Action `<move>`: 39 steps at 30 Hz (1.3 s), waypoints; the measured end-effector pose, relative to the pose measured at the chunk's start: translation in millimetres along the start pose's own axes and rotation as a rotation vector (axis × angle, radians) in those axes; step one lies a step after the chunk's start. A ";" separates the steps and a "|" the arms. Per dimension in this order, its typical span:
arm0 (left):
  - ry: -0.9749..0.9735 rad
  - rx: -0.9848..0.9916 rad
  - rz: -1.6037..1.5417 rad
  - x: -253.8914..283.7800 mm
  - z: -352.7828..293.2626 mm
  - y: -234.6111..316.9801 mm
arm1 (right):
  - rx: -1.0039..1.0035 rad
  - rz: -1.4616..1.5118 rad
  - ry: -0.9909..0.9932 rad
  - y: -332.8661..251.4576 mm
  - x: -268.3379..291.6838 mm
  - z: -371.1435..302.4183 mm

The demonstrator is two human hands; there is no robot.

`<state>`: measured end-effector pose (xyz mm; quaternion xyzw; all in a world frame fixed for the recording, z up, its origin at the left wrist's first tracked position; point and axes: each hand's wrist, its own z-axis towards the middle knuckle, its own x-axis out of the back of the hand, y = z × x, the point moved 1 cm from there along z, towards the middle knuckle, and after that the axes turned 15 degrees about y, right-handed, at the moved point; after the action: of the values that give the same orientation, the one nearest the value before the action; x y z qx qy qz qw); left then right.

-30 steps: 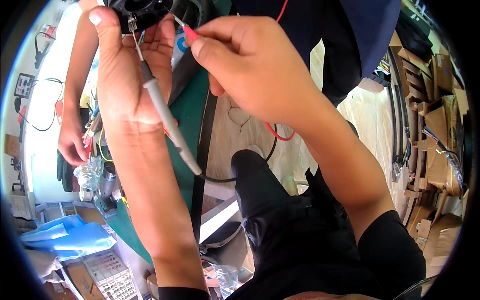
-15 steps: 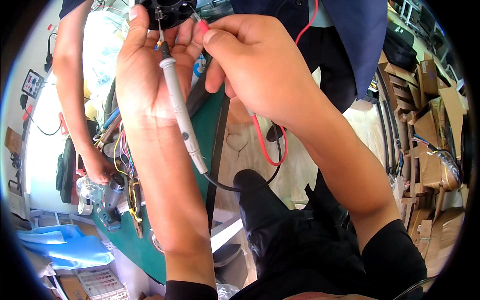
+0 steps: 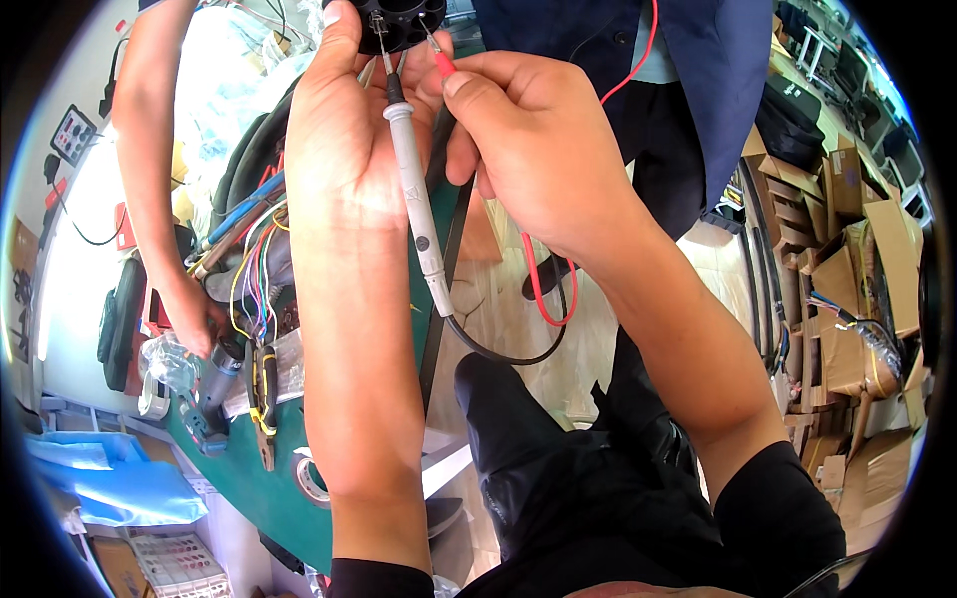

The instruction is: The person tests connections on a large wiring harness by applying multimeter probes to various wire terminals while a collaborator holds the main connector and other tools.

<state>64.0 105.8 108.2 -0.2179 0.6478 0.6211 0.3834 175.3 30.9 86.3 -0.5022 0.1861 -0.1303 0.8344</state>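
At the top edge, my left hand point(image 3: 344, 149) lies palm up with its fingers curled behind a round black part with several holes point(image 3: 407, 14), partly cut off by the frame. A grey test probe point(image 3: 417, 204) has its metal tip at that part; its body rests along my left palm and wrist, and a black lead point(image 3: 488, 351) loops from its lower end. My right hand point(image 3: 543, 140) pinches a red test probe point(image 3: 443, 64), whose thin metal tip meets the part's right side. A red lead point(image 3: 535, 289) hangs below my right hand.
A co-worker's hand point(image 3: 189, 317) is beside a cordless power tool point(image 3: 217, 384) on the green table point(image 3: 239, 478). Pliers point(image 3: 263, 399), coloured wires point(image 3: 261, 269) and a tape roll point(image 3: 309, 478) lie near my left forearm. Another person in a dark blue coat point(image 3: 713, 110) stands opposite; cardboard point(image 3: 877, 259) lies right.
Both hands, the black part and the grey probe sit further right and slightly lower in the picture. The view has shifted a little, showing more of the tape roll. Both probe tips stay at the part.
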 end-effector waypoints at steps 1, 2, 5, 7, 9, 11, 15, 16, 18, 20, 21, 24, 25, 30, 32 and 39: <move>0.033 -0.007 0.003 0.1 0.5 -0.5 | -0.015 0.011 0.003 2.2 -1.0 0.9; 0.066 -0.014 0.007 0.1 1.1 -1.4 | -0.030 0.023 0.006 5.5 -2.5 1.8; 0.071 -0.066 -0.035 -6.0 -4.2 -4.2 | -0.068 0.079 0.020 5.8 -3.8 -0.3; 0.080 -0.070 -0.040 -6.3 -3.8 -4.7 | -0.079 0.107 0.027 5.7 -2.6 -1.0; 0.092 -0.075 -0.044 -6.0 -2.9 -4.9 | -0.074 0.122 0.023 4.9 -1.4 -1.4; 0.105 -0.080 -0.048 -5.2 -2.0 -4.7 | -0.046 0.092 0.015 5.0 -1.8 -1.6; 0.008 -0.032 -0.027 -0.2 0.8 -1.8 | -0.007 0.087 -0.005 3.8 -4.4 -0.1; 0.015 -0.024 -0.026 -0.3 1.6 -1.9 | -0.023 0.084 0.008 3.1 -4.7 -0.6; 0.030 -0.013 -0.025 -0.8 2.0 -1.3 | -0.055 0.082 0.031 0.4 -5.9 -2.8; 0.062 -0.055 -0.030 -0.8 1.4 0.0 | -0.049 0.079 0.031 3.6 -6.8 -2.6; 0.078 -0.073 -0.032 -0.9 1.7 -0.2 | -0.046 0.077 0.033 5.5 -6.9 -2.1; 0.074 -0.104 -0.054 -2.6 0.8 -1.4 | -0.058 0.093 0.027 6.6 -7.7 -0.9; 0.058 -0.104 -0.051 -3.1 0.4 -1.5 | -0.051 0.095 0.026 7.2 -8.0 -0.3; 0.122 -0.207 -0.051 -7.9 -6.2 -1.6 | -0.044 0.071 0.004 7.1 -12.1 0.4; 0.089 -0.204 -0.025 -7.6 -6.2 -1.3 | -0.031 0.078 0.006 6.6 -14.7 0.0; 0.076 -0.178 0.037 -6.5 -5.7 4.4 | -0.032 0.102 -0.016 3.7 -23.6 4.1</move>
<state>63.4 99.5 115.6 -0.2626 0.6081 0.6746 0.3259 156.1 45.4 89.0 -0.5065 0.2069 -0.0803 0.8332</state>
